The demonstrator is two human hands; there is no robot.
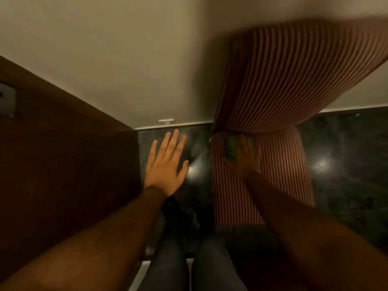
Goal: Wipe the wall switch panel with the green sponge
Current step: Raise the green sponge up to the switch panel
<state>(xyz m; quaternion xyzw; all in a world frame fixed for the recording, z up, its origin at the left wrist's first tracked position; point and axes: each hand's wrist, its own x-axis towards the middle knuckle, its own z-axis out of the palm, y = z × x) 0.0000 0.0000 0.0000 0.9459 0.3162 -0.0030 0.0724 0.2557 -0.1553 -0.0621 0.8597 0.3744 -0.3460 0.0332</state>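
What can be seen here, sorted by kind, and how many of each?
Bare hands: 2, left hand open, right hand holding the sponge
Green sponge: 1
Red-and-white striped curtain: 1
Dark brown wooden door: 1
Total: 5

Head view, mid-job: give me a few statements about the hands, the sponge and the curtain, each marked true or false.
1. The left hand is open and holds nothing. True.
2. The green sponge is in the left hand. False: it is at the right hand.
3. The right hand is in front of the striped curtain. True.
4. The sponge is pressed on a switch panel. False: no switch panel shows by the sponge; it is against the curtain.
5. The floor is pale and matte. False: it is dark and glossy, with light glare.
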